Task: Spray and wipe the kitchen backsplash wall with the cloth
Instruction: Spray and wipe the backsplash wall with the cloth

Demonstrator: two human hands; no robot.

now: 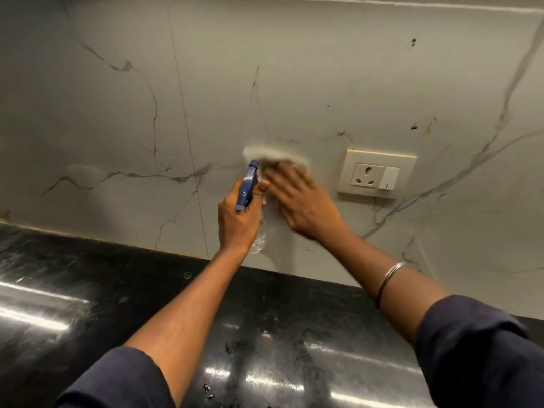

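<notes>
On the wall (294,83) above the counter (88,290), the wiping is under way; the right hand (297,198) lies flat, fingers spread, pressing the cloth (273,154) to the marble-look tile, so it pins the cloth under an open palm rather than clenching it; the hand is blurred, which suggests a stroke in progress. The cloth shows only as a pale edge at twelve o'clock from the fingertips; the rest is hidden beneath the hand. The left hand (238,222) is closed round the bottle (248,187), its blue head pointing toward twelve o'clock and almost touching the cloth's left end; the clear body hangs below the fist at six o'clock. The socket (376,173) sits just beside the wiping hand at three o'clock, and I judge it worth keeping spray clear of. As to progress, only the patch under the cloth is being covered; dark specks remain at one and two o'clock, above the socket, and the wide stretch toward nine o'clock shows no sign either way; much seems left.
</notes>
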